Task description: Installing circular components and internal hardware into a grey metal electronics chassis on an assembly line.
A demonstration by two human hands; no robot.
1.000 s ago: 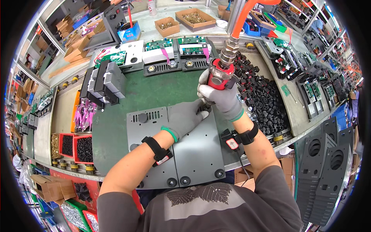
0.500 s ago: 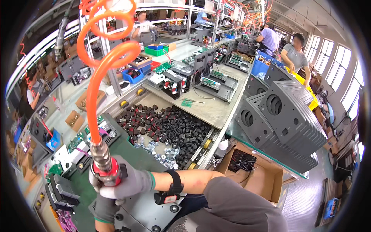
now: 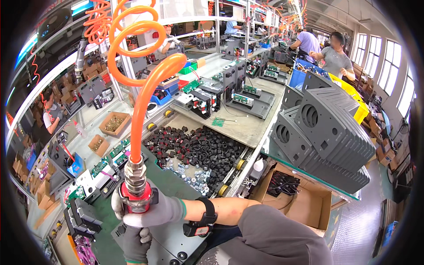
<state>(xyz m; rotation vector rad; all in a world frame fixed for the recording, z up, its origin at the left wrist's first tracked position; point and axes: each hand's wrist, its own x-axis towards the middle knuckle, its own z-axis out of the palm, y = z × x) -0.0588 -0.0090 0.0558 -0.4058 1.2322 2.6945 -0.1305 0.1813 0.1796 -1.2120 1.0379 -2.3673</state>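
My right hand (image 3: 161,211), in a grey glove, is wrapped round a red air screwdriver (image 3: 136,198) held upright. An orange coiled air hose (image 3: 139,117) runs up from its metal coupling. Directly below, my gloved left hand (image 3: 136,247) is closed with its fingers curled; whatever it holds is hidden. Both hands are over a dark grey metal panel (image 3: 165,247) with round black feet, which lies on a green mat (image 3: 104,234). The screwdriver's lower end is out of sight behind my hands.
Loose black parts (image 3: 198,145) and metal nuts (image 3: 187,174) lie beyond the mat. Grey panels (image 3: 327,128) are stacked at right, above a cardboard box (image 3: 316,205). Heat sinks (image 3: 84,216) stand at left. A co-worker (image 3: 336,57) stands at the far right.
The view has shifted, so my hands and the screwdriver appear farther right and slightly lower. My grip on the screwdriver is the same. The co-worker at far right has raised a hand.
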